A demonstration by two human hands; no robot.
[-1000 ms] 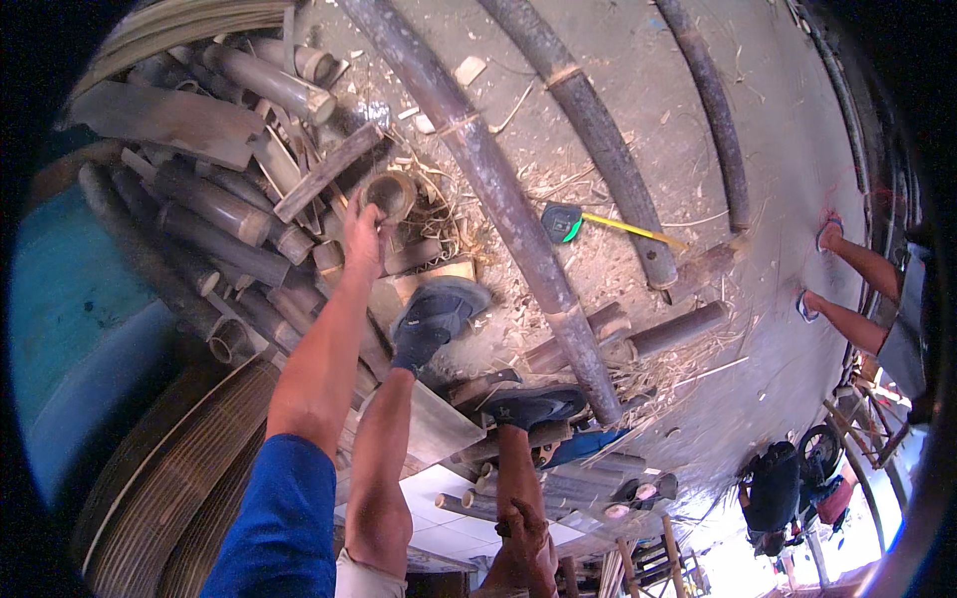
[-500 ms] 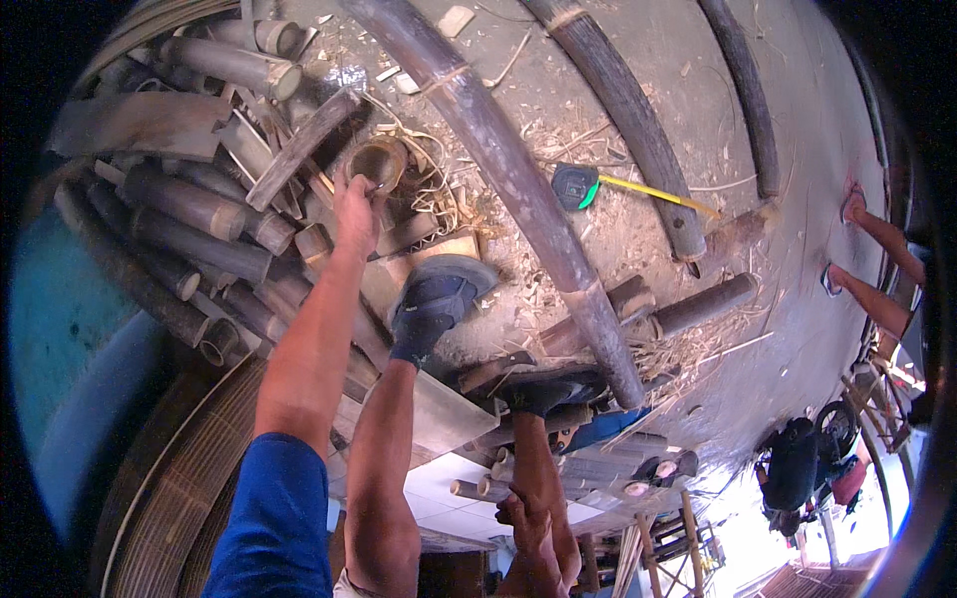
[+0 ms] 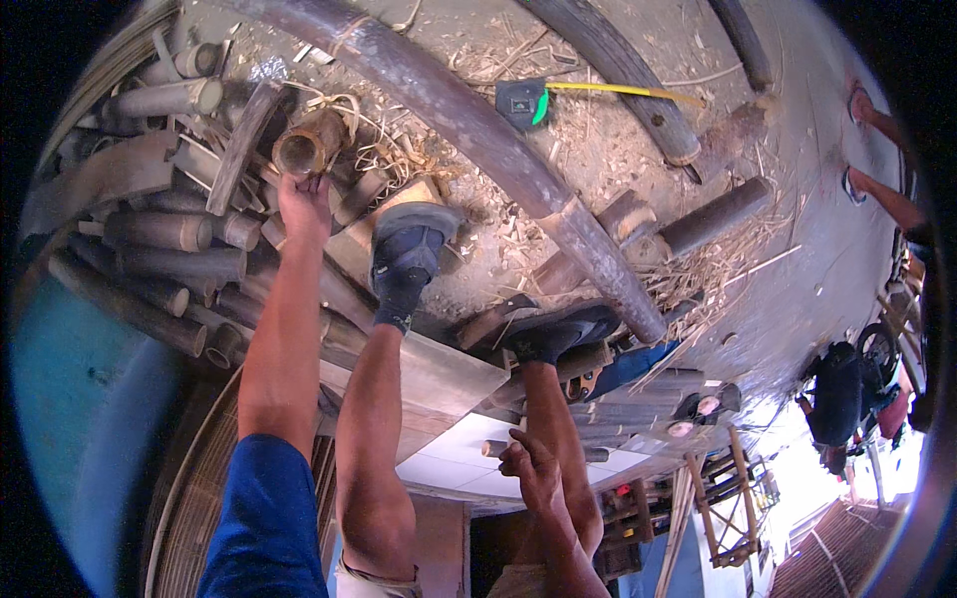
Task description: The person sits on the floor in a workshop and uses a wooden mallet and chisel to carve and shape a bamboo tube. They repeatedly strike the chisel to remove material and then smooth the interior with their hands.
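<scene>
My left hand [image 3: 304, 207] reaches out at the far left, its fingers closed on the near rim of a short bamboo piece [image 3: 317, 140] whose hollow end faces me. Beside it lean a narrow wooden strip [image 3: 243, 149] and curls of pale bamboo shavings [image 3: 384, 149]. My right hand [image 3: 533, 470] hangs by my right leg with nothing in it, its fingers loosely bent and apart. One sandalled foot [image 3: 407, 259] rests against a pale wooden block [image 3: 407, 196], right of the left hand.
Long bamboo poles [image 3: 478, 140] cross the floor. A tape measure [image 3: 521, 103] lies with its yellow blade drawn out. Cut bamboo lengths [image 3: 169, 261] pile up at the left. A board [image 3: 449, 394] lies near my feet. Another person's legs [image 3: 882, 194] show at right.
The view has shifted, so the floor things sit farther left and higher. My left hand stays on the bamboo piece, whose open end now faces me more. My right hand's fingers have loosened.
</scene>
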